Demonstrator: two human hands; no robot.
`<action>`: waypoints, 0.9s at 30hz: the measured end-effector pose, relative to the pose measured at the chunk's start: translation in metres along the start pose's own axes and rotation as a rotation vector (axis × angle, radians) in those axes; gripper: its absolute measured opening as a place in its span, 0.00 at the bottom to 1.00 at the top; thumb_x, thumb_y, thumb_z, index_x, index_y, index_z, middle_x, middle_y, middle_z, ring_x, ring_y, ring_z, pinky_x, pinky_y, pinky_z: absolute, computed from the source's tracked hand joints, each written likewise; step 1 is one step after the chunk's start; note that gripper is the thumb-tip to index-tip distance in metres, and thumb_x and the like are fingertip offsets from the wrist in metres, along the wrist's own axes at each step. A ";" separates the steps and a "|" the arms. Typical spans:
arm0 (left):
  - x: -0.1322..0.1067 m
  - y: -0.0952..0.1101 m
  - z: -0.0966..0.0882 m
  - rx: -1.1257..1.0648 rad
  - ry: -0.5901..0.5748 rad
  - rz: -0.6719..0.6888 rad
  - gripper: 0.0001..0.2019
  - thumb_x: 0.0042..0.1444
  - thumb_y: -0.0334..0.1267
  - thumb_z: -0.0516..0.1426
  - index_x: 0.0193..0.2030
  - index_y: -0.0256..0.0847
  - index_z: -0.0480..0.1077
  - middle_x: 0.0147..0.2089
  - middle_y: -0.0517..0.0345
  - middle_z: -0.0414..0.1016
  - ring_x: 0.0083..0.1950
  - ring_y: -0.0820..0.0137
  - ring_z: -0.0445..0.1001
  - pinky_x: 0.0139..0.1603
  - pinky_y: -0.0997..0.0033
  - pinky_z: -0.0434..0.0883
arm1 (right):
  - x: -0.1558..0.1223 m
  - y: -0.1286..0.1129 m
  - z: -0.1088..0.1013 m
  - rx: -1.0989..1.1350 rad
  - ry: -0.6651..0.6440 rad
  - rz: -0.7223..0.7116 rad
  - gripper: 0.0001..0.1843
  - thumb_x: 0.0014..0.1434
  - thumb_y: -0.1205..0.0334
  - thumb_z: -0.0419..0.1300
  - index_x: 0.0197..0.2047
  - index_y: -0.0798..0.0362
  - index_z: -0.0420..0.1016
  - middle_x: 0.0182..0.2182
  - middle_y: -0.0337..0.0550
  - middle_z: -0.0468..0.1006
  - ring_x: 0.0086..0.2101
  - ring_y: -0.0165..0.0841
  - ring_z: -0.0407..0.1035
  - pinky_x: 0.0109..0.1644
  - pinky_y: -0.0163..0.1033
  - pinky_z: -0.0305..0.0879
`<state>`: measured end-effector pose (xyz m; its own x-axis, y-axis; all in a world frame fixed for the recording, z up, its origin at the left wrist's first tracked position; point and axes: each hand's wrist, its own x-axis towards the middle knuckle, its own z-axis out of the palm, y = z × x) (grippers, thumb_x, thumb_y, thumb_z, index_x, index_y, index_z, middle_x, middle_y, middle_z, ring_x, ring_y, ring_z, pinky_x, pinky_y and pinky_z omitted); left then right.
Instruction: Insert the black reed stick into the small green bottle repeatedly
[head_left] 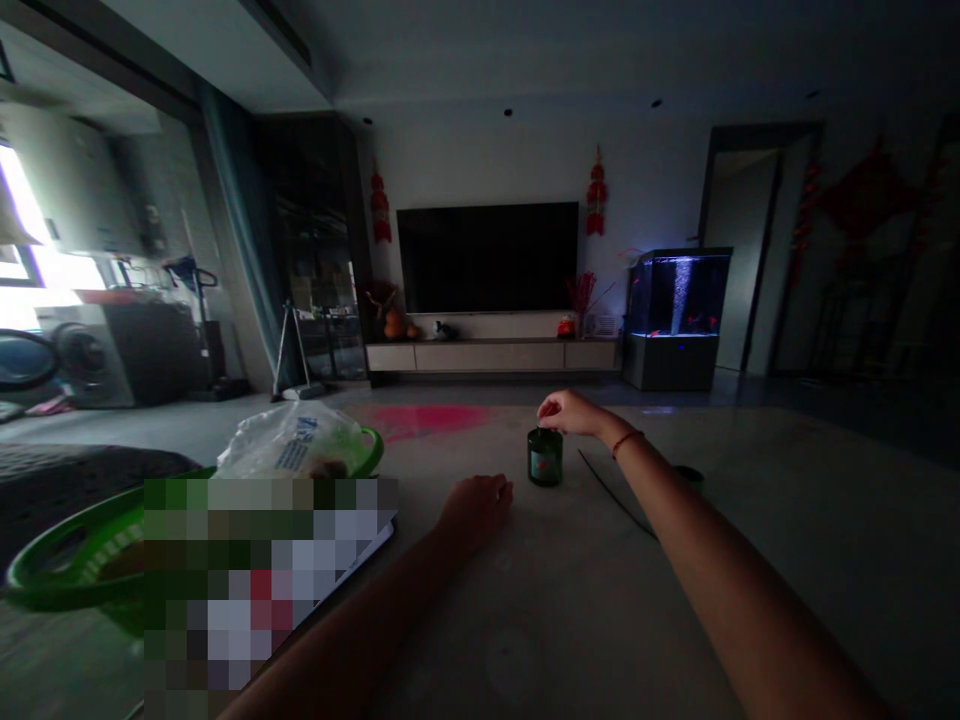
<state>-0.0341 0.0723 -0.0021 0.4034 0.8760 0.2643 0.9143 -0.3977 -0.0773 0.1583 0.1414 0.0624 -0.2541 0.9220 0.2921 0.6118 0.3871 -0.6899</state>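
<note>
A dark green glass jar (545,468) with a picture label stands upright on the table (525,590). Over its mouth is my right hand (574,412), thumb and fingers pinched together; what they hold is too small and dim to make out. My left hand (476,508) rests on the tabletop to the left of the jar, its fingers curled in and nothing visible in them. A thin dark stick-like strip (615,495) lies on the table by my right forearm. Partly hidden behind that forearm is a dark round object (690,477).
On the left sits a green basket (56,595) with a clear plastic bag (296,435) in it; a blurred-out patch covers its near part. Across the room are a low TV cabinet (465,357), a television (487,258) and a lit fish tank (679,295).
</note>
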 end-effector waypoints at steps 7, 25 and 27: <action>0.000 -0.001 0.003 -0.011 0.050 0.014 0.19 0.59 0.40 0.39 0.36 0.40 0.69 0.33 0.52 0.74 0.34 0.67 0.72 0.33 0.71 0.63 | 0.000 -0.002 0.000 0.010 -0.015 -0.003 0.06 0.44 0.75 0.56 0.28 0.62 0.72 0.21 0.40 0.72 0.20 0.22 0.62 0.23 0.27 0.58; -0.002 0.001 -0.003 -0.013 0.002 0.010 0.18 0.59 0.41 0.39 0.36 0.39 0.68 0.33 0.51 0.74 0.35 0.66 0.72 0.34 0.70 0.63 | 0.003 -0.004 0.005 -0.262 0.060 0.016 0.18 0.44 0.71 0.56 0.42 0.61 0.73 0.32 0.45 0.76 0.29 0.28 0.68 0.31 0.28 0.61; -0.002 0.001 -0.003 -0.013 -0.004 0.004 0.19 0.59 0.41 0.39 0.36 0.39 0.68 0.33 0.51 0.74 0.35 0.66 0.72 0.34 0.69 0.63 | 0.004 -0.004 0.007 -0.289 0.065 0.009 0.17 0.44 0.72 0.56 0.40 0.61 0.74 0.33 0.46 0.76 0.31 0.29 0.68 0.32 0.28 0.61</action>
<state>-0.0340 0.0698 -0.0002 0.4073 0.8754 0.2603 0.9121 -0.4047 -0.0662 0.1495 0.1438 0.0624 -0.2049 0.9198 0.3347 0.8040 0.3532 -0.4783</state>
